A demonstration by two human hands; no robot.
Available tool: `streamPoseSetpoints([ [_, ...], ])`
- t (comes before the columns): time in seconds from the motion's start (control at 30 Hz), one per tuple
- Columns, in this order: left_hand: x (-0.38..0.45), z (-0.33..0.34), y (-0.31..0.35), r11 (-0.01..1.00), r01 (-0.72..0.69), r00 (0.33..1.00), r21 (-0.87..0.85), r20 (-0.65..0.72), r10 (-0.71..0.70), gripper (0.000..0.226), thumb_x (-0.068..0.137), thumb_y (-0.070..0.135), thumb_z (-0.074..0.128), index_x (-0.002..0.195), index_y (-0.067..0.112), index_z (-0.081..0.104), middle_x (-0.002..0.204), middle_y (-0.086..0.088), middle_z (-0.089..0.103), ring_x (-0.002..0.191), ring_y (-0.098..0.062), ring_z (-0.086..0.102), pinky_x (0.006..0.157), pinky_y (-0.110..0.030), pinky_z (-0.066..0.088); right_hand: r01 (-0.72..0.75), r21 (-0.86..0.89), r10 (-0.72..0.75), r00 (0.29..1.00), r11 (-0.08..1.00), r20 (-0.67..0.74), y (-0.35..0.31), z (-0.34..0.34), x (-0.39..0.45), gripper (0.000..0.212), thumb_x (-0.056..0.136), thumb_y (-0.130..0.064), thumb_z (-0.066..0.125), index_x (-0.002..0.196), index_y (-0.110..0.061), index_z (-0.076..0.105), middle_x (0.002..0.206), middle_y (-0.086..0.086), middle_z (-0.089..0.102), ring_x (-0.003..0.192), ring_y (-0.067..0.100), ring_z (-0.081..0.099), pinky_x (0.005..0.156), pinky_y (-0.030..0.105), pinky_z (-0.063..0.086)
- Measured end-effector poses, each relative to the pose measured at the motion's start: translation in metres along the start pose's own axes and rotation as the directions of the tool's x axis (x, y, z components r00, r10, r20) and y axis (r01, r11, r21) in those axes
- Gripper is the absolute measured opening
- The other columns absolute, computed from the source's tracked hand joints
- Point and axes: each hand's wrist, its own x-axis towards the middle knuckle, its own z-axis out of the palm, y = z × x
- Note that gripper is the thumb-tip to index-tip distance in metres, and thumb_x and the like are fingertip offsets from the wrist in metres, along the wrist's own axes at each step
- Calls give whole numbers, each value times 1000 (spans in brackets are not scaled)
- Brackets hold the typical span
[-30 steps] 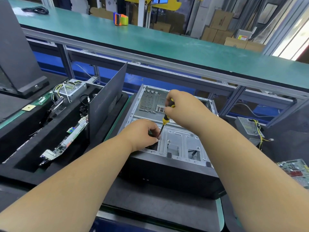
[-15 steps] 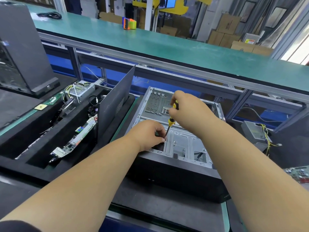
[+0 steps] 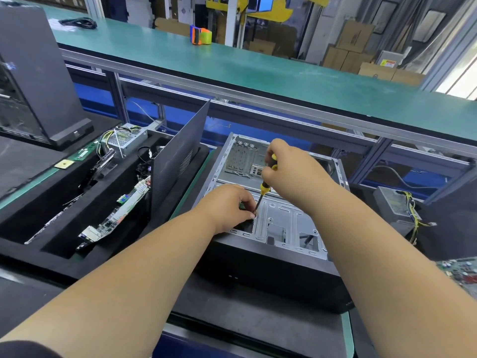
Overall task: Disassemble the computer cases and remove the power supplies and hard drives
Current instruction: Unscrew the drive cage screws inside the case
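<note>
An open computer case [image 3: 284, 228] lies on its side on a dark mat in front of me, its bare metal interior facing up. My right hand [image 3: 291, 174] grips a yellow and black screwdriver [image 3: 264, 188] upright, its tip down at the drive bay in the case's front left corner. My left hand [image 3: 229, 205] rests on that corner, fingers curled and pinching at the screwdriver's tip; what they hold is hidden. A removed power supply [image 3: 124, 139] with its cables lies in the black tray at left. Another power supply [image 3: 395, 202] sits to the right of the case.
A dark side panel [image 3: 178, 156] stands upright between the case and the black foam tray [image 3: 38, 228], which holds circuit boards [image 3: 121, 213] and cables. Another tower case [image 3: 33, 73] stands at far left. A circuit board [image 3: 459, 272] lies at right. A green conveyor [image 3: 258, 71] runs behind.
My view has shifted slightly left and back. Both hands keep their places at the case's front left corner, the screwdriver still upright on the same spot.
</note>
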Motion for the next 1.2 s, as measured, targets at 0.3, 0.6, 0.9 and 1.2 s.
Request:
streamPoseSetpoints([
  [0.3, -1, 1, -1, 1000, -6, 1000, -27, -6, 5, 14, 85, 24, 73, 84, 37, 71, 89, 19, 64, 86, 0, 57, 84, -25, 50, -1, -151, -4, 999, 989, -34, 2, -1, 0, 31, 98, -52, 45, 89, -23, 54, 74, -6, 59, 67, 11, 51, 51, 29, 30],
  [0.6, 0, 0, 2, 1000, -16, 1000, -18, 0, 16, 20, 83, 24, 75, 75, 40, 67, 86, 18, 64, 80, 3, 56, 77, -21, 49, -29, 16, 29, 999, 999, -35, 12, 3, -3, 11, 92, -29, 52, 97, -20, 48, 78, -2, 56, 66, 15, 48, 52, 31, 30],
  [0.9, 1, 1, 0, 997, 8, 1000, 73, -9, -7, 5, 84, 34, 74, 86, 35, 69, 86, 18, 59, 79, 3, 52, 66, -14, 38, -12, -115, 10, 1000, 993, -20, -1, 3, 6, 21, 99, -40, 51, 94, -20, 46, 75, -2, 55, 66, 17, 49, 51, 30, 28],
  [1.2, 0, 1, 2, 996, 13, 1000, 93, -22, -11, 14, 83, 36, 74, 78, 38, 61, 83, 19, 56, 77, 2, 51, 62, -14, 34, -12, -22, 12, 1000, 1000, -8, -1, 5, -1, 12, 94, -31, 52, 97, -20, 49, 85, 2, 62, 71, 19, 54, 56, 32, 40],
])
